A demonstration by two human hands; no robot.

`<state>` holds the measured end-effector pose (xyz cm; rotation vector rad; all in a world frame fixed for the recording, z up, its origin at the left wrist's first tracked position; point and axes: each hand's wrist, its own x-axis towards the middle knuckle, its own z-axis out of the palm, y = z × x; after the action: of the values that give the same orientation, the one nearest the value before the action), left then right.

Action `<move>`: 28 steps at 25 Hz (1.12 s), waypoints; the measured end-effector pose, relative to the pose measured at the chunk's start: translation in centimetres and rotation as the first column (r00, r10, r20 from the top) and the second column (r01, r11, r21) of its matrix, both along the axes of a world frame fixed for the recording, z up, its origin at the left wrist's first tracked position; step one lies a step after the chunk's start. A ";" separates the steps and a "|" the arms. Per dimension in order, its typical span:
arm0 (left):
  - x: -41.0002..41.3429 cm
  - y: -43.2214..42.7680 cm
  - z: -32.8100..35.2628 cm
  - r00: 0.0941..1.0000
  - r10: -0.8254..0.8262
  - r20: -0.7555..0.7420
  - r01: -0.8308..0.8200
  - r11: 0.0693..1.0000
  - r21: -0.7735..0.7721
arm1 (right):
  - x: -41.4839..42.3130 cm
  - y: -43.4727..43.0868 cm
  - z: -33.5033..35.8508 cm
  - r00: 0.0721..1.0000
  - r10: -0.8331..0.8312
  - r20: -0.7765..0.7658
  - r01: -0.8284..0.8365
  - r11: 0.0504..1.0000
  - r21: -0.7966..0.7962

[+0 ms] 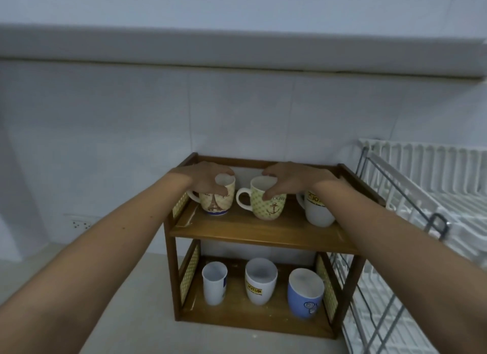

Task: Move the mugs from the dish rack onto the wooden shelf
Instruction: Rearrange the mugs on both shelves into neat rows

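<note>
Pale tiled wall behind, light worktop [137, 295] below, wall socket [79, 224] low on the left. Wooden shelf [253, 231] stands on the worktop, two tiers.

Top tier, left to right: left hand [208, 178] comes down over the Eiffel Tower mug [216, 199], fingers [220, 189] curled around its rim from above, thumb on the near side; mug upright, handle pointing left. Just beside it, the right hand [292, 179] grips the anchor mug [266, 202] the same way, fingers on the rim, thumb pressed on the near wall; mug upright, handle left, base on the board. Next right, a white mug with yellow label [317, 211] sits partly hidden behind the right forearm, not held.

Bottom tier, left to right: tall white mug [214, 284], white JOTUN mug [260, 281], blue mug with a spiral print [305, 293]. All three upright, apart from each other.

White dish rack [427, 195] stands just right of the shelf; the visible part holds no mugs. Whether the two held mugs carry any weight on the fingers or rest fully on the board: cannot tell.
</note>
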<state>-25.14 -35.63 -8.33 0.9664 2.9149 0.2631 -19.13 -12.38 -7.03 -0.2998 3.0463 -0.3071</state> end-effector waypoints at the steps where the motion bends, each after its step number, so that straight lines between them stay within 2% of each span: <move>1: -0.1 0.0 0.0 1.000 -0.002 0.000 0.002 1.000 -0.001 | 0.1 0.1 0.2 1.000 0.003 0.014 -0.003 1.000 0.010; 3: -0.1 -0.2 -0.1 1.000 0.010 0.018 -0.010 1.000 -0.016 | 0.6 0.7 0.9 0.998 -0.009 0.058 0.009 1.000 0.003; 5: 0.2 0.2 0.2 0.999 0.009 0.033 -0.008 0.999 -0.031 | 1.2 2.7 1.7 0.994 -0.108 0.014 0.107 0.993 0.039; 7: 1.3 1.8 0.4 0.999 -0.023 0.022 0.023 1.000 0.018 | 1.8 4.9 2.2 0.967 -0.248 -0.055 0.254 0.932 0.260; 9: 2.3 4.6 0.3 0.998 -0.065 0.007 0.064 0.996 0.056 | 1.8 6.3 1.9 0.948 -0.317 -0.009 0.290 0.858 0.424; 11: 2.8 7.1 -0.2 0.997 -0.078 0.018 0.077 0.996 0.051 | 1.4 6.9 1.2 0.954 -0.297 0.028 0.263 0.881 0.393; 14: 2.6 8.9 -0.8 0.998 -0.065 -0.009 0.066 0.996 0.056 | 1.6 7.5 1.0 0.965 -0.262 0.002 0.250 0.922 0.295; 19: 2.0 8.8 -1.6 0.997 -0.083 0.009 0.081 0.990 0.116 | 1.6 7.8 1.7 0.977 -0.208 0.055 0.185 0.942 0.281; 26: 3.0 8.9 -1.6 0.997 -0.071 0.039 0.069 0.996 0.063 | 2.8 6.7 1.4 0.976 -0.204 0.076 0.178 0.949 0.260; 27: 3.7 8.6 -1.7 0.997 -0.078 0.000 0.078 0.994 0.082 | 3.4 6.2 1.3 0.979 -0.200 0.043 0.183 0.950 0.252; 28: 4.6 8.1 -2.1 0.992 -0.098 -0.077 0.107 0.987 0.123 | 4.2 5.5 1.1 0.982 -0.181 -0.053 0.188 0.959 0.212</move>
<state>-20.52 -27.48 -10.44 1.1635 2.9301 0.4206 -14.93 -6.90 -5.95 -0.0063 3.1074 0.0236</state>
